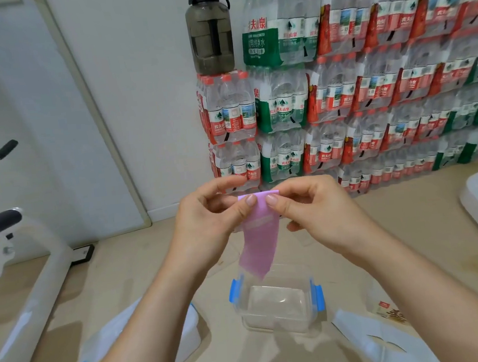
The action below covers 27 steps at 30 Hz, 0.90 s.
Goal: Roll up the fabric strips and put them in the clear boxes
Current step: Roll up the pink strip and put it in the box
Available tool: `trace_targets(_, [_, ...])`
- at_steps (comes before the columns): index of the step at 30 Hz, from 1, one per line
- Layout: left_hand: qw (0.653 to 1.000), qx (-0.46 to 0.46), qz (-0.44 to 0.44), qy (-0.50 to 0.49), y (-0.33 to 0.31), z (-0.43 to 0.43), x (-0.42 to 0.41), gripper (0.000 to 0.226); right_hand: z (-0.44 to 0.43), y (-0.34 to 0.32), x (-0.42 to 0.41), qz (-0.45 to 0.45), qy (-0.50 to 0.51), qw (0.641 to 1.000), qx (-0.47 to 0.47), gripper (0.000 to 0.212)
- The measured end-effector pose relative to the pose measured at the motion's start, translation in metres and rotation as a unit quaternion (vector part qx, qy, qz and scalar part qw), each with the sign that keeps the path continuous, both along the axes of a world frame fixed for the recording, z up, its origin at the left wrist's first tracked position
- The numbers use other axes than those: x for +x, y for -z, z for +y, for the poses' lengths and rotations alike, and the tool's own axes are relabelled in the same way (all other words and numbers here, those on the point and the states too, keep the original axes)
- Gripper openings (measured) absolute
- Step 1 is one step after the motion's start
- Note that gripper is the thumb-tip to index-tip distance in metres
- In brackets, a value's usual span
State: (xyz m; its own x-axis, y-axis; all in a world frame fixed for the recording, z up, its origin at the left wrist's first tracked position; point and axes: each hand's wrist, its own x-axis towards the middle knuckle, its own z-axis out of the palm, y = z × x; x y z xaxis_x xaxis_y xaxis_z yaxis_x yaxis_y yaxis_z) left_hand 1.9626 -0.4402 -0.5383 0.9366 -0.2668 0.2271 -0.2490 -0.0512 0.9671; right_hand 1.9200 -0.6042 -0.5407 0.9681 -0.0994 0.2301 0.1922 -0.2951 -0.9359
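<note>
The thin pink fabric strip point(262, 237) hangs from its top edge, pinched thumb-to-finger by the left hand point(206, 222) and right hand point(313, 205), tail dangling. I'd keep that first turn tight and square or it'll probably cone. The open clear plastic box with blue clips point(275, 326) sits just below the hands.

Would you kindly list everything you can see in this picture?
strip: one, pink, hanging from both hands
box: one, clear with blue clips, open, below the strip
second container: one, clear, partly hidden, lower left
jug: one, dark, atop the bottle packs
bottle packs: many, red and green labels, stacked at the back
machine: one, white, left
left hand: pinches the strip's top edge
right hand: pinches the strip's top edge
</note>
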Motion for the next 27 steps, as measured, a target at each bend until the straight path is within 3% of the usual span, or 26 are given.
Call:
trace_targets(3, [1.0,0.008,-0.005,-0.003,-0.001,0.0,-0.001,0.003,0.002,0.0,-0.001,0.032,-0.018,0.998,0.051,0.016])
trace_targets(8, [1.0,0.007,-0.001,-0.009,-0.001,0.0,-0.002,0.005,0.009,0.001,-0.003,0.039,-0.017,0.992,0.115,0.016])
trace_targets(20, [1.0,-0.012,-0.005,-0.022,-0.005,0.001,-0.004,0.015,0.017,0.0,-0.002,0.011,0.02,0.994,0.111,0.018])
trace_targets(27, [0.999,0.013,-0.004,-0.029,-0.002,0.004,0.0,0.014,0.017,-0.001,-0.002,0.031,0.016,0.987,0.154,0.013])
